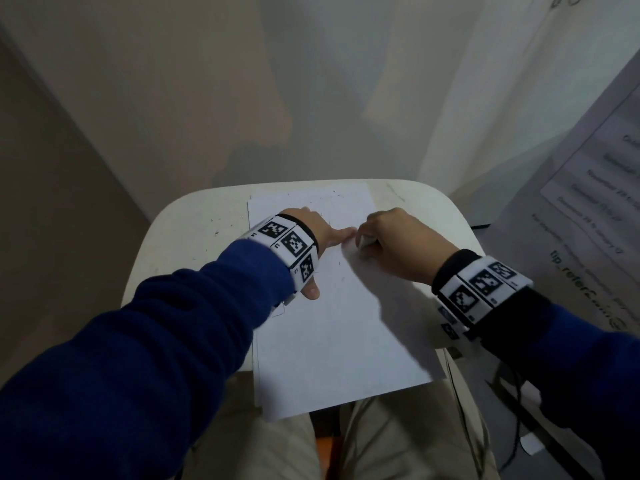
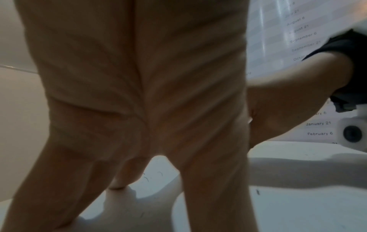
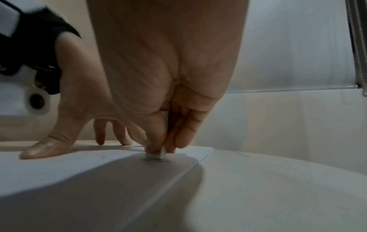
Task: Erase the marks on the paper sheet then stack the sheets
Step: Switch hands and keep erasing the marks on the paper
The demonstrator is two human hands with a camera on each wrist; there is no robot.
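Observation:
A white paper sheet lies on a small cream table, with another sheet's edge showing under it at the far end and left side. My left hand lies flat on the sheet's upper left, fingers spread and straight, thumb pressed down near the left edge. My right hand pinches a small white eraser between thumb and fingers, its tip pressed on the paper just right of my left fingertips. Dark eraser crumbs speckle the sheet.
A printed calendar poster leans at the right beside the table. Dark cables hang at the lower right. My lap in beige trousers is under the sheet's near edge, which overhangs the table. Walls stand close behind.

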